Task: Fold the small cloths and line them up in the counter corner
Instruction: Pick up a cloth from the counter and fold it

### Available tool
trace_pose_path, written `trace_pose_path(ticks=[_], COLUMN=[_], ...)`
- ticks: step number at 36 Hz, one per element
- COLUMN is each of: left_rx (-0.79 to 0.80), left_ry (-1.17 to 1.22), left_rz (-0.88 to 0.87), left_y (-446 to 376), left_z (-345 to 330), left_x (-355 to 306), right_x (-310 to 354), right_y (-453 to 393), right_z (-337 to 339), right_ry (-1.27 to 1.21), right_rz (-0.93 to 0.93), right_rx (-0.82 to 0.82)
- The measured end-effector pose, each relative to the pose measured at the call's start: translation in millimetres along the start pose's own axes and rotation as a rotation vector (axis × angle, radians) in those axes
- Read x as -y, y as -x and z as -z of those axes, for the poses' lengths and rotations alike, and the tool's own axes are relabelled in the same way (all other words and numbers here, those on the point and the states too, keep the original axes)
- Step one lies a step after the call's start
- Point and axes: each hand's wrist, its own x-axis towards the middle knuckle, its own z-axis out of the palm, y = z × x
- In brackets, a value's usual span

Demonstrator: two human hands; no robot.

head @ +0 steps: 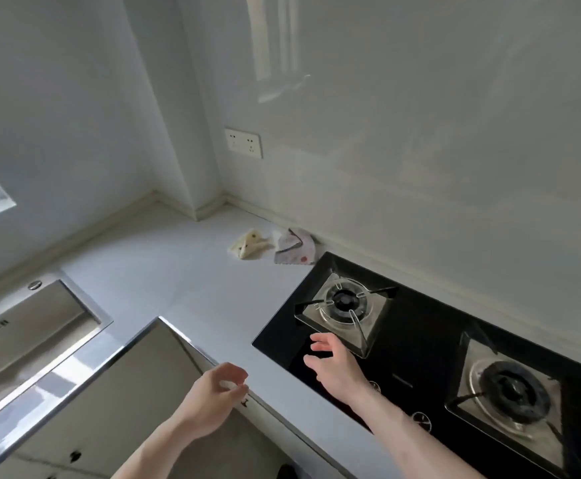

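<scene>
two cloths [273, 245] side by side behind the stove [437, 357]

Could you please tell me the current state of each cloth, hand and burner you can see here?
Yellow cloth: folded, on the counter.
White cloth: folded, beside it by the wall.
Left hand: empty, fingers curled.
Right hand: open, empty, over the stove.
Burners: no flame visible.

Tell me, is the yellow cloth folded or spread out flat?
Folded: the yellow cloth sits bunched into a small triangle with layered edges, not flat.
</scene>
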Motion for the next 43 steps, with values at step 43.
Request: trace_pose_path(ticks=[43], left_rx=[0.338], left_ry=[-0.568], left_rz=[-0.156], left_y=[-499], left_z=[150], left_x=[-54], right_x=[115], right_y=[-166], right_z=[-106], right_ry=[0.034], right_rz=[-0.226], right_rx=[-0.352])
